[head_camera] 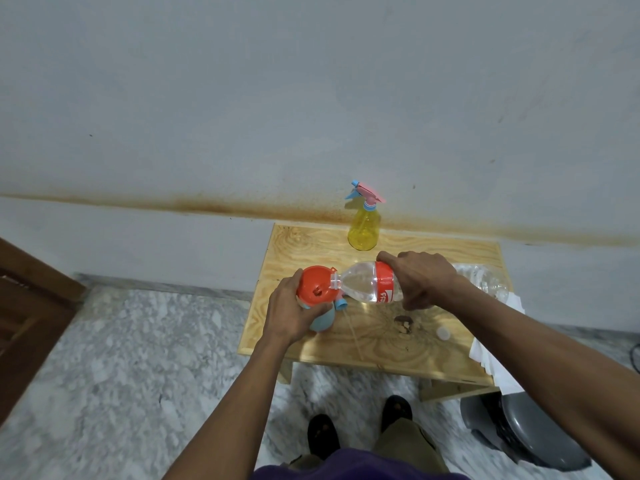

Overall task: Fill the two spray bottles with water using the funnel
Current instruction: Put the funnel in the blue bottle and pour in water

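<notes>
An orange funnel point(313, 285) sits on top of a light blue spray bottle point(320, 321) at the small wooden table's point(374, 344) left front. My left hand point(289, 313) grips the blue bottle and the funnel's rim. My right hand point(417, 278) holds a clear water bottle point(360, 282) with a red label, tipped on its side with its open neck over the funnel. A yellow spray bottle point(363, 230) with a pink and blue trigger head stands upright at the table's back. A blue spray head part point(341, 304) lies beside the funnel.
A second clear plastic bottle point(485, 282) lies at the table's right behind my right wrist. A white cap point(443, 333) and a brown stain point(403, 323) are on the tabletop. White paper point(495, 362) hangs off the right edge. A grey bin point(519, 431) stands below.
</notes>
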